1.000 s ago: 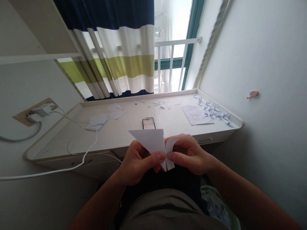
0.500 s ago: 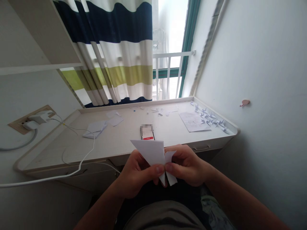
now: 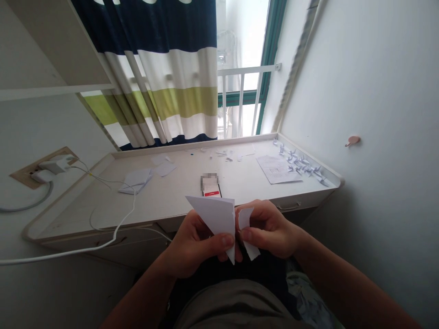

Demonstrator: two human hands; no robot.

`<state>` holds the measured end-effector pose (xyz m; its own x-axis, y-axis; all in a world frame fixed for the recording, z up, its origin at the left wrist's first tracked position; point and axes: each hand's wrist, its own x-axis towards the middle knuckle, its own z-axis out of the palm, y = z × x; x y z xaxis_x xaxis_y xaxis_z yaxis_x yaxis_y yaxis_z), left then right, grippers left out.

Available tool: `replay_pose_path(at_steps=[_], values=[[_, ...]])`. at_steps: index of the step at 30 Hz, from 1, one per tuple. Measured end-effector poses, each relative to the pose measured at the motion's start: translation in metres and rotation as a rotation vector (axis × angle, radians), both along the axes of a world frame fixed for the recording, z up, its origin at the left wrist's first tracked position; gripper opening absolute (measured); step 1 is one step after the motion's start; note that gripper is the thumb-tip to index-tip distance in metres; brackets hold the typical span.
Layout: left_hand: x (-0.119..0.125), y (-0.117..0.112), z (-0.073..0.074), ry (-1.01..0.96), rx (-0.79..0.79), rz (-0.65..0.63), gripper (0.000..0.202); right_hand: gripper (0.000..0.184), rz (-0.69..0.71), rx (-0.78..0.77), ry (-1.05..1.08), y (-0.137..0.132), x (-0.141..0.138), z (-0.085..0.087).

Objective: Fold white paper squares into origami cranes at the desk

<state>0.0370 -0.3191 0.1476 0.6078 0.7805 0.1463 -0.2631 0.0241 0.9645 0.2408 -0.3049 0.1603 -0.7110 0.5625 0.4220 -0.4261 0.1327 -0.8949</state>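
Observation:
Between the thumb and fingers of my left hand (image 3: 199, 244) is a folded triangle of white paper (image 3: 217, 217), its right edge slightly ragged. My right hand (image 3: 270, 228) pinches a narrow torn paper strip (image 3: 244, 218), which stands apart from the triangle by a small gap. Both hands are closed on their pieces, above my lap at the desk's front edge. Just beyond the triangle lies a phone (image 3: 211, 186), its lower part hidden by the paper.
On the white desk (image 3: 178, 187) are stacked paper sheets (image 3: 137, 179) at left, paper scraps (image 3: 224, 155) at the back, and a marked sheet (image 3: 276, 170) beside several small folded paper pieces (image 3: 303, 162) at right. A white cable (image 3: 123, 221) crosses the left front edge.
The strip has come fully away from the triangle. My right hand has moved slightly right with it, while my left hand keeps the triangle. The camera view has tilted slightly.

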Motion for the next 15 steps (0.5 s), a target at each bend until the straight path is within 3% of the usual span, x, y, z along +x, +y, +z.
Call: replay_pose_path(at_steps=[3, 7, 10, 13, 15], values=[[0.001, 0.004, -0.002, -0.003, 0.017, 0.048, 0.027, 0.024, -0.134, 0.011, 0.03, 0.0, 0.001, 0.002], [0.006, 0.013, -0.002, 0.01, 0.009, 0.234, 0.034, 0.025, -0.562, -0.01, -0.123, 0.027, 0.017, -0.004], [0.007, 0.021, -0.006, 0.039, -0.017, 0.34, 0.037, 0.034, -0.81, -0.06, -0.346, 0.07, 0.043, -0.024], [0.004, 0.029, -0.01, 0.066, -0.042, 0.398, 0.036, 0.042, -1.072, -0.26, -0.621, 0.112, 0.076, -0.053], [0.003, 0.033, -0.014, 0.082, -0.054, 0.41, 0.033, 0.04, -1.152, -0.322, -0.683, 0.129, 0.096, -0.068]])
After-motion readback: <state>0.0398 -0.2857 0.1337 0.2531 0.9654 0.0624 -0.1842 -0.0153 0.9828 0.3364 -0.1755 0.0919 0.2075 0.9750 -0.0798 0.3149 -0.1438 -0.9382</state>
